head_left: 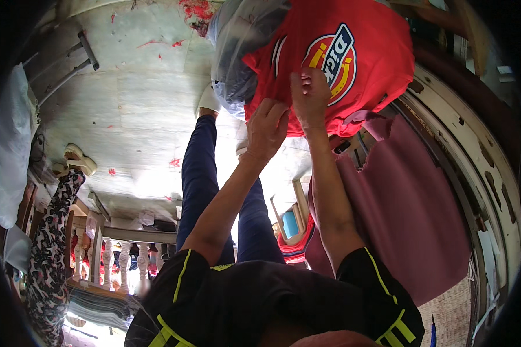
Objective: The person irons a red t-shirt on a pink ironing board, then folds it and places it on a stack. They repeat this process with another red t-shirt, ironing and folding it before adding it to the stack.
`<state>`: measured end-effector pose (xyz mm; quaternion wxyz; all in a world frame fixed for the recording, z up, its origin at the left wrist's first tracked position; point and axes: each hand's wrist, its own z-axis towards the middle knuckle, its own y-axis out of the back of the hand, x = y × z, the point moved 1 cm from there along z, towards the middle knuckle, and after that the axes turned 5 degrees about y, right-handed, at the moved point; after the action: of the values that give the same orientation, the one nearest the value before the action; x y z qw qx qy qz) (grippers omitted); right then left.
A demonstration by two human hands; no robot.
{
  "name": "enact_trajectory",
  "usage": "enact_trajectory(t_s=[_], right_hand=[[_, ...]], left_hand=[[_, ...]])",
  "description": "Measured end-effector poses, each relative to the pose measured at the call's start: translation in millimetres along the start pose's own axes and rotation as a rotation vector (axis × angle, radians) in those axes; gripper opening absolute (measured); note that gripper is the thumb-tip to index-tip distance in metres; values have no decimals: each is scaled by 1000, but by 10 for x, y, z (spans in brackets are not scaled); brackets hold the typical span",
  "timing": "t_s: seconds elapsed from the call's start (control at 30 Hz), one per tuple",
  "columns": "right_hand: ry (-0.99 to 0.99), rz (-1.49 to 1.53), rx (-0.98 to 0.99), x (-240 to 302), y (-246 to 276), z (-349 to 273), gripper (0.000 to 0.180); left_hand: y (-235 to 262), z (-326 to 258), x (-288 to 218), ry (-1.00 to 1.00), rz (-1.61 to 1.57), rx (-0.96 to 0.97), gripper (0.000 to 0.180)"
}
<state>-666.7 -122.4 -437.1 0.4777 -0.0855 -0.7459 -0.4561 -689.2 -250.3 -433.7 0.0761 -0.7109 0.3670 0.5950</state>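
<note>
A red printed cloth [382,63], perhaps a garment, lies bunched over a full bundle ahead of me. It bears a round logo in yellow, white and dark blue. My left hand [267,128] is closed on the near left edge of the red cloth, its fingers curled down. Just right of it, my right hand [311,98] is raised over the cloth with fingers curled in, partly covering the logo. What its fingertips hold, if anything, cannot be made out. A grey translucent plastic bag [233,63] bulges against the cloth's left side.
A mauve sheet [396,214] hangs to my right, beside a worn, chipped white frame [474,139]. Red scraps [175,162] dot the pale floor [127,104]. At left are a metal-legged stand [69,75], a white sack [10,150] and another person's patterned trouser leg [55,243].
</note>
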Motion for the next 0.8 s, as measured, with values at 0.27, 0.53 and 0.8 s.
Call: enact_trajectory(t_s=[0.27, 0.53, 0.8], right_hand=[[-109, 352, -131, -223, 30, -54, 11], [164, 122, 39, -218, 138, -32, 13], [233, -43, 68, 3, 94, -48, 15]], left_hand=[[99, 148, 157, -82, 157, -53, 23], [60, 159, 225, 58, 174, 23, 18], [5, 87, 44, 14, 104, 15, 13]])
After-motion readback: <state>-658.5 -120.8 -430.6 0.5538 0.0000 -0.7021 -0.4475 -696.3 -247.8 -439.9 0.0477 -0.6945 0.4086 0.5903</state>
